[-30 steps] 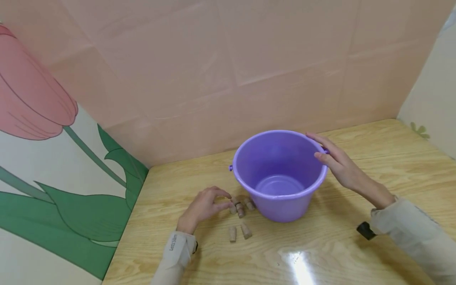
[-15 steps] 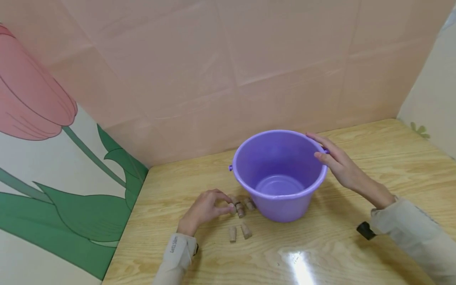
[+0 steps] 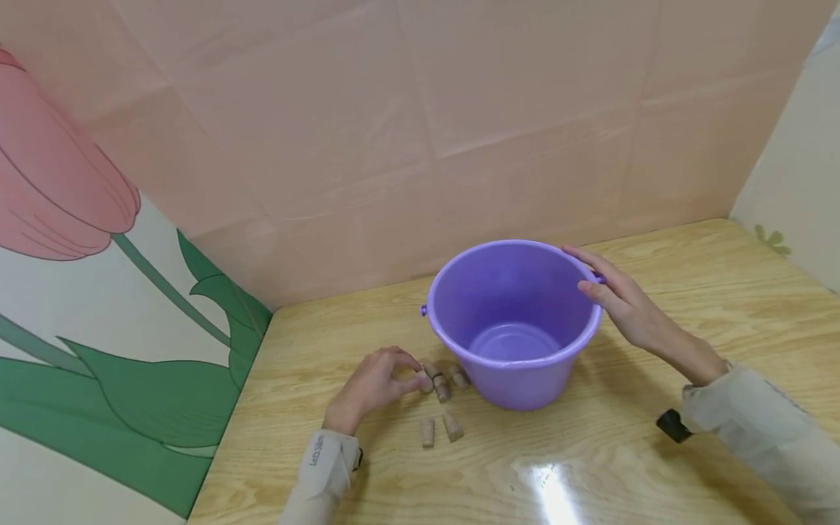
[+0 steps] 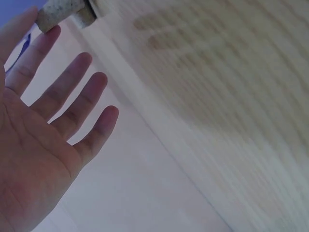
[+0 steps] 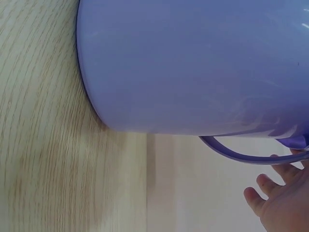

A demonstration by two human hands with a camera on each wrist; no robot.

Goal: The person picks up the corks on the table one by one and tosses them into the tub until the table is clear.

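Tapered corks lie on the wooden table by a purple bucket (image 3: 525, 383). With thumb and forefinger my left hand (image 3: 370, 385) pinches one cork (image 4: 54, 15); the other three fingers are spread and hold nothing. Right beside it are a darker-banded cork (image 3: 442, 389) and another cork (image 3: 459, 376) near the bucket's base. Two more, a left cork (image 3: 428, 432) and a right cork (image 3: 452, 425), lie nearer the front. My right hand (image 3: 626, 310) holds the bucket's right rim, thumb over the edge, its other fingers loosely extended beside the purple handle (image 5: 236, 155).
The bucket stands upright, its inside bare in the head view. Behind the wooden table (image 3: 512, 481) rises a wall with a pink covering (image 3: 367, 146). A wall with a painted tulip (image 3: 59, 153) borders the left side.
My left thumb and forefinger have closed on the cork and drawn it slightly left, away from the banded cork. My right hand and the bucket have stayed put.
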